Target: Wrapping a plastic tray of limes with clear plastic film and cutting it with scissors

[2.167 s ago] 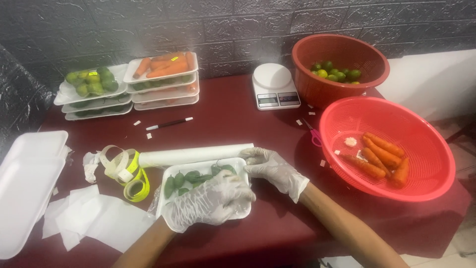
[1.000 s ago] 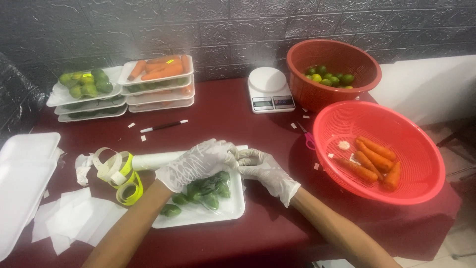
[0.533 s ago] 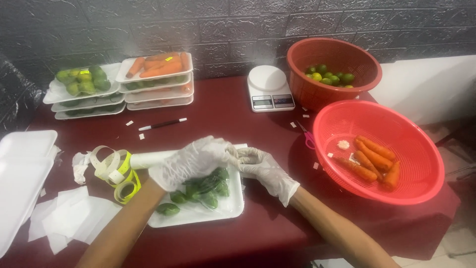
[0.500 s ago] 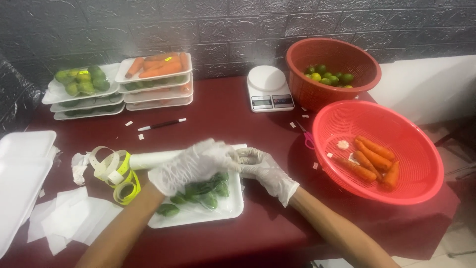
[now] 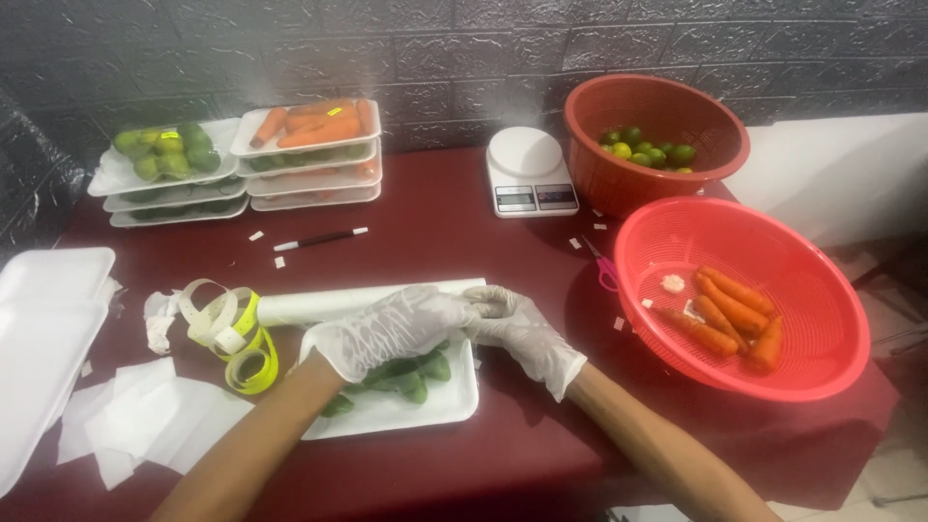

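Observation:
A white foam tray with several green vegetables lies in front of me on the dark red table. Just behind it lies a roll of clear wrap. My gloved left hand reaches across the tray, fingers curled, and its fingertips meet my right hand. My gloved right hand pinches at the right end of the roll. Whether any film is held between the hands cannot be seen.
Stacked trays of green fruit and carrots stand at the back left. A kitchen scale, a red tub of limes and a red basket with carrots sit right. Tape rolls, paper slips and empty foam trays lie left.
My left hand rose from resting on the vegetables and moved right to meet my right hand at the roll's end. Over the last half second almost nothing moved.

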